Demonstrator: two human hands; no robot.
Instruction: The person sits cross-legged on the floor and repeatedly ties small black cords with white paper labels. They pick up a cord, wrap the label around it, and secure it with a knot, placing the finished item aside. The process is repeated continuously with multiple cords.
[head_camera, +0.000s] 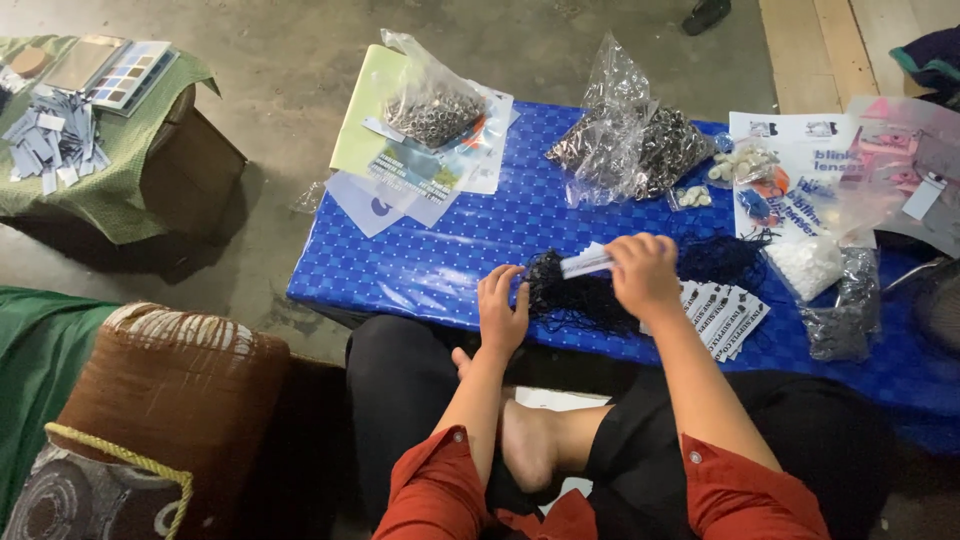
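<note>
Head view. We sat cross-legged at a low desk (440, 270) covered in blue chequered cloth. Our right hand (645, 275) was closed, pinching a small white card tag (587, 263) at its right end. Our left hand (502, 305) was curled at the left edge of a tangle of dark thread (580, 290), fingertips touching it; we could not tell whether it gripped a strand. The tag lay over the top of the tangle, which sat near the front edge of the desk.

Just right of the tangle lay a fan of printed white cards (725, 315). Behind stood two clear bags of small metal rings (640, 150), (432, 110), the left one resting on loose papers (400, 170).

Risks, as we judged them: the thread looked loosely heaped, so a pull on one strand could drag the whole mass and knot it tighter. The tangle sat close to the desk edge and could slide into our lap. The cards could be swept off by the right forearm.

Hard to read: the tag's far end was hidden under the right fingers; strands were too fine to separate. The bags at the right edge (900, 160) were glare-washed and cut off.
</note>
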